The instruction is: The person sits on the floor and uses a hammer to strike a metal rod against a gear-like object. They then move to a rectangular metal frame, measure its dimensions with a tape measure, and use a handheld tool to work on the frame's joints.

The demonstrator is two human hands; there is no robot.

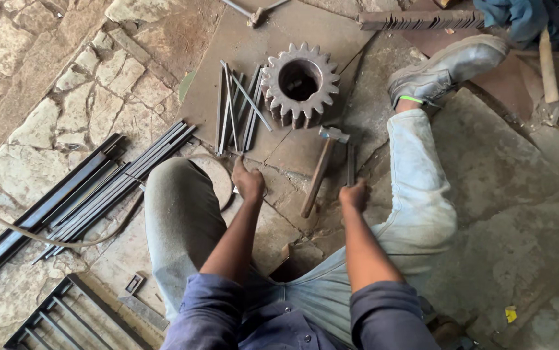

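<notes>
Sleeves of blue cloth fill the bottom edge, and both forearms run forward between the person's spread legs (182, 220) onto a steel plate (253, 39) laid over the stone floor. Biggest thing on that plate is a heavy gear (300, 83), standing on its face with its bore up. Just left of it lies a loose fan of short rods (235, 107), their long axes running away from the person. A hammer (321, 165) lies between the two hands, head toward the gear and handle slanting back to the person, a little closer to the right hand. Right hand (355, 194) is clamped on a thin bar (350, 162) that points straight ahead, beside the hammer head. Left hand (248, 183) is curled into a fist at the near ends of the rods; whether it grips one cannot be told.
</notes>
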